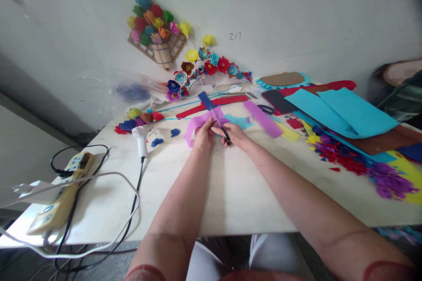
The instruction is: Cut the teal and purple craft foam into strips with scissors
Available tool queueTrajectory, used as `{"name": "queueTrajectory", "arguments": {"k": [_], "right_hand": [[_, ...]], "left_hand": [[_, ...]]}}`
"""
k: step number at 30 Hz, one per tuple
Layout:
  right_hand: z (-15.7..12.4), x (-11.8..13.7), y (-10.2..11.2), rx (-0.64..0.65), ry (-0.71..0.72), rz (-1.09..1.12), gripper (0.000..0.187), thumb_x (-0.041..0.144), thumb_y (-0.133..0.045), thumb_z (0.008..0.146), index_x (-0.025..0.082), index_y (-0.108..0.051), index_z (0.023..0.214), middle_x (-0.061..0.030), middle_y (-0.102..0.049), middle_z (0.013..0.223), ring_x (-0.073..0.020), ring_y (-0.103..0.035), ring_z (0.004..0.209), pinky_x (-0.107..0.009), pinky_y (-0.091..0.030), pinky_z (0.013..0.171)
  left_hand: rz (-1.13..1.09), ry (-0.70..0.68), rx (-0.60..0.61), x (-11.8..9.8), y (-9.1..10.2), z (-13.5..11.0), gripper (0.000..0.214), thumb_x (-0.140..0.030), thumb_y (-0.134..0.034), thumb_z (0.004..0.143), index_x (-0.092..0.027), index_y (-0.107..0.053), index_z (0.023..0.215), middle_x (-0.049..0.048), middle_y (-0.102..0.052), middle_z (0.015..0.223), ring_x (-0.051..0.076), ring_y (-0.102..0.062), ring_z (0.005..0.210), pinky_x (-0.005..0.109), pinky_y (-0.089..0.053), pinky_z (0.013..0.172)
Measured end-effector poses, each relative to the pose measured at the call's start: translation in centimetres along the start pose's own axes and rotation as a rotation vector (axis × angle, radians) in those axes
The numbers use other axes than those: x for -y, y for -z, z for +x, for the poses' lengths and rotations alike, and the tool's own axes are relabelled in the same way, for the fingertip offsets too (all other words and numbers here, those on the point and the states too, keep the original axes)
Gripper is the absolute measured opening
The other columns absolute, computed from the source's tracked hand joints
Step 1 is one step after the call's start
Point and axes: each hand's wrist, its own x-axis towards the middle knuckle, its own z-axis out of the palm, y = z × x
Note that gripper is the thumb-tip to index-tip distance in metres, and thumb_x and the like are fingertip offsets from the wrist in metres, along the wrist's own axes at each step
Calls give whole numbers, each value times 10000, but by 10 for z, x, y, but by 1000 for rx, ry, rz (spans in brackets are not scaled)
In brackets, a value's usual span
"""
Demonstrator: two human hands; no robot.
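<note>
My left hand [204,136] is closed on a purple paper strip [194,124], which curls out to the left of the fingers. Black-handled scissors [225,134] are in my right hand [235,135], their blades pointing up and left across the purple paper. Just beyond the blade tips lies a dark blue strip [206,100], on top of a long red strip [227,102]. A teal paper piece [240,121] lies right of the purple one. Whether the blades are parted is too small to tell.
At left stand a white glue gun [140,140] and a power strip [61,197] with looping cables. Paper flowers [211,68] line the wall. On the right are turquoise sheets [346,112], purple cut petals [389,180] and another purple strip [263,118].
</note>
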Motion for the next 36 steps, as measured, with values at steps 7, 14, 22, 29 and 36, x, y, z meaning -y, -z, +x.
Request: {"name": "queueTrajectory", "arguments": {"k": [7,14,22,29,36], "right_hand": [[1,-3,-1,-7,30,-18,483,613,-679,635,174,-479,658,15,-552,441,-88,-502,325,-176,-384,327],[6,-11,-1,-16,86,-48,471,605,-679,636,184,-470,648,29,-534,449,-93,-505,338,-185,-393,330],[1,-5,-3,-53,71,-79,454,573,-708,616,183,-475,631,50,-508,439,-78,-485,338,-175,-376,330],[0,-3,-4,-69,28,-38,413,508,-762,580,182,-516,640,61,-486,421,-69,-456,313,-173,-347,305],[10,-11,-7,-85,29,53,403,457,-805,510,184,-532,623,83,-425,386,-71,-410,307,-188,-350,282]], "left_hand": [[-4,9,0,0,-1,-1,106,-111,-746,622,-95,-663,686,34,-657,635,115,-637,614,239,-507,712],[-6,13,-12,-1,-1,-1,96,-62,-731,608,-99,-646,634,31,-657,648,113,-636,623,234,-504,707],[9,22,-13,2,3,4,102,-89,-736,612,-109,-642,649,25,-654,664,116,-641,631,234,-500,706],[2,24,-30,1,3,4,73,-85,-705,635,-111,-638,649,24,-653,667,120,-644,633,235,-501,696],[-17,10,-28,2,4,6,55,-79,-676,657,-107,-628,654,29,-646,643,121,-639,628,233,-511,692]]}}
